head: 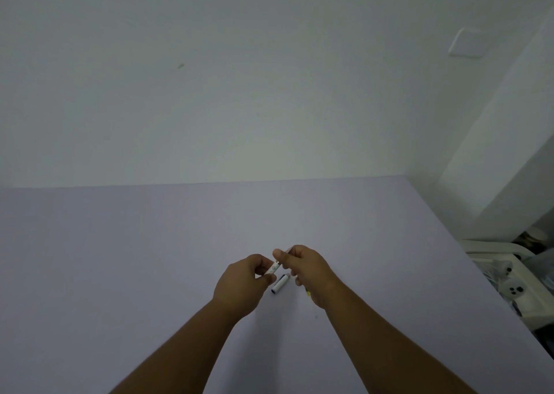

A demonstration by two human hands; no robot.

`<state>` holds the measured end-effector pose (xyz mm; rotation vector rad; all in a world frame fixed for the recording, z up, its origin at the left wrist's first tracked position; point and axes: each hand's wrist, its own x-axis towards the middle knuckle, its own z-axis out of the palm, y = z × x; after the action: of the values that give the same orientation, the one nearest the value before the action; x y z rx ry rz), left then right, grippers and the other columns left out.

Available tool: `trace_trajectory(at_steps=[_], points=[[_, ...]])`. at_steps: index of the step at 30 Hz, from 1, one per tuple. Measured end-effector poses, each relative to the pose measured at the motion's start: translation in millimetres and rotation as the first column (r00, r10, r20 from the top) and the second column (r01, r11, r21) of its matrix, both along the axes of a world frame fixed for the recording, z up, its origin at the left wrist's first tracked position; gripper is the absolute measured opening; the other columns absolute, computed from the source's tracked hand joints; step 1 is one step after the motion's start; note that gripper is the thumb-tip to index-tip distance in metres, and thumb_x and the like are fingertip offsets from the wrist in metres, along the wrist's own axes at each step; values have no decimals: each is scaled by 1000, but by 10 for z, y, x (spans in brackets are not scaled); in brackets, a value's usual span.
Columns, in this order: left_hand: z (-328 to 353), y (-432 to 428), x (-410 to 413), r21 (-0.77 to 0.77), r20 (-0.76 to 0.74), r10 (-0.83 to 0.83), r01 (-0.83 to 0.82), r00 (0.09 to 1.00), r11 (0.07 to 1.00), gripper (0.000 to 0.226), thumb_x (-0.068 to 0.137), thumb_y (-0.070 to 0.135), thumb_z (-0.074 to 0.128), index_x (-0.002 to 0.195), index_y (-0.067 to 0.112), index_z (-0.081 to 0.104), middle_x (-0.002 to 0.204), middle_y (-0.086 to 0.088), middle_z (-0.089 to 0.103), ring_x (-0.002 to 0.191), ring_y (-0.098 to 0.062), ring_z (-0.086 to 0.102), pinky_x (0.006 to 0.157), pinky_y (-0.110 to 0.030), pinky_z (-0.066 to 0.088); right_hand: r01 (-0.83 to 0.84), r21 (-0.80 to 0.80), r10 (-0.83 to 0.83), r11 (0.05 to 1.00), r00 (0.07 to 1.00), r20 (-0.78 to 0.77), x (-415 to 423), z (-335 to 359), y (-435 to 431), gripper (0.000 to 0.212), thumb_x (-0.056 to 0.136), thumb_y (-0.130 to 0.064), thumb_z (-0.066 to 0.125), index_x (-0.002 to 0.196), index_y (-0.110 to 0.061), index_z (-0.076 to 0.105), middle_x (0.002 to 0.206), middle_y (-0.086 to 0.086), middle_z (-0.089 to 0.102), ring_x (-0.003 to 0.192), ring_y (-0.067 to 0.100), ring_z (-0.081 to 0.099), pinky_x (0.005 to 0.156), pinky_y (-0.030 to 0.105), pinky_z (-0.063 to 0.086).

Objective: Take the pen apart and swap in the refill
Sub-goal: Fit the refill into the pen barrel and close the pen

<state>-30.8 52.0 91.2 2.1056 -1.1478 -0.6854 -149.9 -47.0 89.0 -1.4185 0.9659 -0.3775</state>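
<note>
Over a smooth, matte lilac tabletop (150, 258), two bare hands meet near centre frame around one slim white patterned pen barrel (273, 267). The left hand (239, 282) pinches its lower end between thumb and fingers; the right hand (305, 270), at 3 o'clock from it, pinches the upper end. One white cylindrical pen cap (280, 284) lies on the table just below, at 6 o'clock.

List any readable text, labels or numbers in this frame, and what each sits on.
None readable.
Pen barrel, held between left hand and right hand: faint spots, too small to tell whether print.
White cap on the table: no marking visible.
</note>
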Motion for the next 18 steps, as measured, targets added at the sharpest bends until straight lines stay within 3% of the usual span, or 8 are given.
trace_trajectory(at_steps=[2,4,8,11,13,16,18], points=[[12,2,7,-1,-6,9,-9,1000,1000,8,83,30,64,84,35,58,76,20,59,72,-1,55,59,-17,40,-32,43,28,999,995,93,-23,-8,-14,4,82,-33,67,83,-30,69,85,-9,66,75,10,54,63,24,42],[23,5,6,-3,-3,9,-9,1000,1000,7,83,30,64,84,34,58,76,20,59,71,-1,56,59,-17,41,-30,40,25,999,993,114,-33,8,-10,6,83,-26,67,82,-30,71,85,-9,68,74,9,54,63,24,43],[31,3,-22,-4,3,2,-2,1000,1000,7,83,31,64,84,34,58,77,18,61,73,-1,56,60,-14,41,14,-6,-14,1000,1000,-14,-7,41,4,22,77,-44,70,67,-25,62,71,-3,58,61,11,46,56,24,39],[39,8,-20,2,-1,11,-11,1000,1000,7,83,30,65,85,33,59,80,17,61,73,-3,57,59,-16,40,-34,41,31,999,995,92,-47,39,-9,4,82,-31,67,79,-29,69,82,-7,63,71,11,50,61,24,40],[44,13,-25,11,15,4,-4,1000,1000,7,83,30,65,85,33,58,78,18,60,72,-4,57,58,-16,40,-39,29,35,999,993,116,-63,46,-4,8,83,-24,66,78,-29,71,79,-9,65,68,8,51,60,24,40],[43,19,-47,12,17,-6,6,1000,1000,7,84,31,64,85,33,58,79,18,60,72,-2,56,59,-15,40,8,-16,-8,1000,1000,8,-39,59,9,20,78,-39,70,64,-26,63,70,-4,62,57,6,47,56,22,36],[46,23,-51,10,7,-2,2,1000,1000,7,84,31,64,85,33,58,79,18,60,73,-3,56,60,-14,40,-5,-24,5,1000,1000,5,-45,62,17,19,79,-41,68,68,-26,62,75,-5,62,63,7,49,58,23,37]])
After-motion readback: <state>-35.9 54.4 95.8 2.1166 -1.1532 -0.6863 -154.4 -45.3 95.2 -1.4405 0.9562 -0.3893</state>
